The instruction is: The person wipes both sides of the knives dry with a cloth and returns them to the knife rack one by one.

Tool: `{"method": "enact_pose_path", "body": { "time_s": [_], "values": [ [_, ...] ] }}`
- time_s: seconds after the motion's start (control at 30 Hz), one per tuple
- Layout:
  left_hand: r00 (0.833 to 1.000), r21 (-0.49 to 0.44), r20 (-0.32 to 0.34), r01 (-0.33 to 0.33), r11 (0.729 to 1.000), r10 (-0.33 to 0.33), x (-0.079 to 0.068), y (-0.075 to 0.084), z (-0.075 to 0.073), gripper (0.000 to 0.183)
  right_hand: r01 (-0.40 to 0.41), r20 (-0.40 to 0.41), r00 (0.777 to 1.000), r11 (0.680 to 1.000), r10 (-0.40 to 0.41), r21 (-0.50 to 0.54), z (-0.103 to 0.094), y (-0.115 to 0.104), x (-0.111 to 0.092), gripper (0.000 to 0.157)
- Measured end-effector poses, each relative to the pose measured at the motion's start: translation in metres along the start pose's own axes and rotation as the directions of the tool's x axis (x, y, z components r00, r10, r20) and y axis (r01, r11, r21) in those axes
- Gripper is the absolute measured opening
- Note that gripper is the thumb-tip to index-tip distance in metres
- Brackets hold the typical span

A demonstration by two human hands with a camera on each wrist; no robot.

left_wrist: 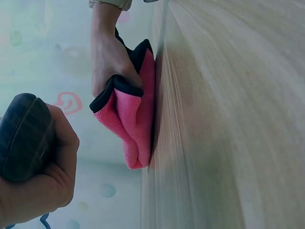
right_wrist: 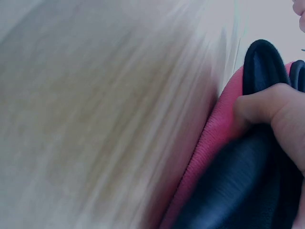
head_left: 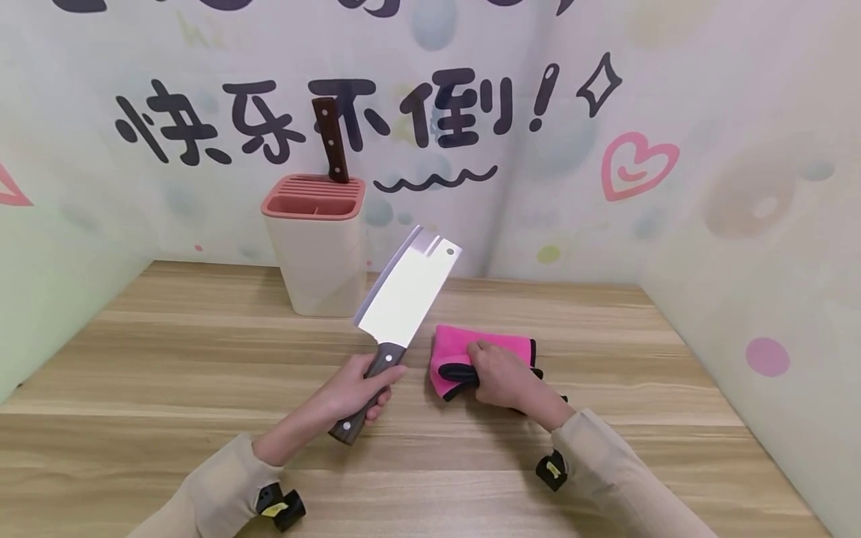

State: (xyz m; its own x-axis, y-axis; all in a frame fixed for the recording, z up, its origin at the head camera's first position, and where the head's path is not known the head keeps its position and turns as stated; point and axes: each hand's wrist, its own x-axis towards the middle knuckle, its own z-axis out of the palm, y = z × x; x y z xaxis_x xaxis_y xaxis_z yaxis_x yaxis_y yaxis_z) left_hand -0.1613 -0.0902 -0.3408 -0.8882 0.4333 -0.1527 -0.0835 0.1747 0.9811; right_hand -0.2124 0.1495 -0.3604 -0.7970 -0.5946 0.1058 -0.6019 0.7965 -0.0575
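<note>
A cleaver (head_left: pixel 406 291) with a broad shiny blade and a dark riveted handle is held up over the table by my left hand (head_left: pixel 359 388), its fingers wrapped round the handle. The blade points up and away to the right. In the left wrist view the butt of the handle (left_wrist: pixel 26 138) shows in the fist. My right hand (head_left: pixel 504 373) pinches a folded pink cloth (head_left: pixel 451 342) with black edging, which lies on the table to the right of the cleaver. The right wrist view shows the thumb (right_wrist: pixel 267 107) pressing on the cloth's black border (right_wrist: pixel 228 176).
At the back left stands a white knife block (head_left: pixel 319 261) with a red slotted top. A knife with a brown riveted handle (head_left: pixel 329 138) is upright in it. Behind the wooden table (head_left: pixel 168 359) hangs a printed white backdrop (head_left: pixel 538 209), with walls on both sides.
</note>
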Motion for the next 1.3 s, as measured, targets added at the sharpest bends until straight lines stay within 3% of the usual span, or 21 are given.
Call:
{"method": "enact_pose_path", "body": {
  "time_s": [0.2,0.3,0.57,0.73,0.87,0.97,1.1,1.23,1.3],
  "values": [
    [1.0,0.008,0.0,-0.001,1.0,0.001,0.0,-0.001,0.0,0.035,-0.062,-0.046,0.997,0.997,0.064,0.042,-0.005,-0.001,-0.001,0.03],
    [1.0,0.009,-0.006,0.009,1.0,-0.009,0.001,-0.002,0.0,0.035,-0.107,-0.109,0.988,0.993,0.112,0.049,-0.007,0.0,-0.002,0.033],
    [1.0,0.006,-0.005,0.001,1.0,-0.001,0.001,-0.004,0.0,0.038,-0.165,-0.357,0.918,0.985,0.175,0.059,-0.013,0.004,-0.007,0.045],
    [1.0,-0.003,0.005,-0.009,1.0,0.009,0.001,-0.004,-0.001,0.035,-0.147,-0.5,0.839,0.974,0.215,0.172,-0.017,0.006,-0.01,0.045],
    [1.0,0.001,0.009,-0.018,1.0,0.018,0.001,-0.003,0.0,0.035,-0.067,-0.633,0.75,0.974,0.192,0.216,-0.02,0.008,-0.009,0.039],
    [1.0,0.01,0.009,-0.028,1.0,0.027,0.0,-0.003,0.0,0.034,0.001,-0.696,0.701,0.975,0.157,0.221,-0.023,0.008,-0.008,0.039],
    [1.0,0.02,0.002,-0.031,0.999,0.031,0.001,-0.004,0.001,0.034,0.104,-0.755,0.652,0.977,0.076,0.188,-0.026,0.004,-0.007,0.041],
    [1.0,0.026,0.001,-0.021,0.999,0.021,0.002,-0.005,0.001,0.035,0.214,-0.805,0.589,0.973,-0.063,0.081,-0.03,-0.003,-0.006,0.047],
    [1.0,0.031,0.006,-0.02,0.999,0.02,0.002,-0.005,0.001,0.036,0.257,-0.81,0.571,0.966,-0.134,0.021,-0.033,-0.008,-0.006,0.051]
  ]
}}
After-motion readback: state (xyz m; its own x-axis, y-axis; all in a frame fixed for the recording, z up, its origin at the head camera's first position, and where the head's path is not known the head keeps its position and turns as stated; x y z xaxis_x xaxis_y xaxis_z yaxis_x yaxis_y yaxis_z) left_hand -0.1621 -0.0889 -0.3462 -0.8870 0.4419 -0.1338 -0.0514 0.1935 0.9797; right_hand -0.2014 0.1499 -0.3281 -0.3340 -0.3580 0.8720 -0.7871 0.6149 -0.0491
